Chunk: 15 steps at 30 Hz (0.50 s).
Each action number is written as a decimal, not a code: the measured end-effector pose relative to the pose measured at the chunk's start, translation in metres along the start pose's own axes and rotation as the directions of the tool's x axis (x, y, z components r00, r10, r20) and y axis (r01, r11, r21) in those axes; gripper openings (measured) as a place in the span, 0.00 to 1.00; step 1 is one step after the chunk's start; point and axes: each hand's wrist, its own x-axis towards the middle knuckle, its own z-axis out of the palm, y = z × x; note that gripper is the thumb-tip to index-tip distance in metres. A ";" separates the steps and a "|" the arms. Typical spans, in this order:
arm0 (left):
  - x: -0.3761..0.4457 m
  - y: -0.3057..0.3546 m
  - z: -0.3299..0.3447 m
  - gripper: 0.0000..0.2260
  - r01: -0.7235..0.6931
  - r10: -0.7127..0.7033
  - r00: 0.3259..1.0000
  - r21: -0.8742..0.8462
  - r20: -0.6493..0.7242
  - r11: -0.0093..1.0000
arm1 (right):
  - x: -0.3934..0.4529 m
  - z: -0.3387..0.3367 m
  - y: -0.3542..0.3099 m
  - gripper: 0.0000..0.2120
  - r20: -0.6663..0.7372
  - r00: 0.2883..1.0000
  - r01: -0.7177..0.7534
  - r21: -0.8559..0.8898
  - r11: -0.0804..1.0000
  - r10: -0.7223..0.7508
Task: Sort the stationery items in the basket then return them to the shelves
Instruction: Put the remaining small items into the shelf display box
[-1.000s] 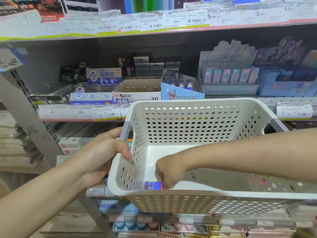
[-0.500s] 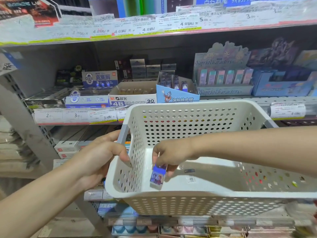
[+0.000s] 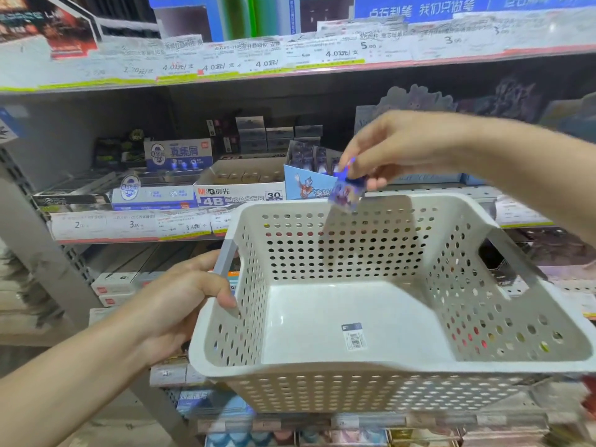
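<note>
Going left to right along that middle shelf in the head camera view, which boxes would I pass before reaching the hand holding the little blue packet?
Blue-and-white box with Chinese lettering → 4B eraser box → light blue display box with a cartoon hero → small blue packet, pinched by the right hand.

A white display box printed "4B ERASER" (image 3: 240, 195) sits at the front of the middle shelf, with a light blue carton bearing a cartoon hero (image 3: 304, 185) just beside it on the right. To its left stands a blue-and-white box with Chinese lettering (image 3: 178, 153). Paper price tags (image 3: 135, 224) line the shelf edge beneath them, and more tags (image 3: 264, 56) cover the edge of the shelf above.
</note>
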 end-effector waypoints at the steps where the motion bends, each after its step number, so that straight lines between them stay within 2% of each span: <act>1: 0.000 0.000 0.000 0.31 -0.002 0.002 1.000 0.001 -0.001 1.000 | 0.002 -0.009 0.000 0.04 -0.031 0.999 -0.007 -0.020 1.000 0.007; 5: 0.000 0.000 0.000 0.29 0.000 0.000 1.000 0.015 0.000 1.000 | 0.014 -0.027 0.007 0.05 -0.197 0.979 -0.063 -0.069 0.996 0.049; 8: 0.000 0.001 0.001 0.29 -0.002 0.003 1.000 0.025 -0.012 1.000 | 0.024 -0.026 0.014 0.09 -0.261 0.965 -0.075 -0.175 0.982 0.027; 11: 0.000 0.002 0.000 0.28 0.003 -0.002 1.000 0.024 -0.029 1.000 | 0.037 -0.022 0.020 0.13 -0.263 0.965 -0.078 -0.313 0.947 -0.008; 15: 0.001 0.001 -0.001 0.29 0.008 -0.007 0.999 0.032 -0.032 0.999 | 0.044 -0.012 0.020 0.15 -0.197 0.980 -0.113 -0.595 0.796 -0.008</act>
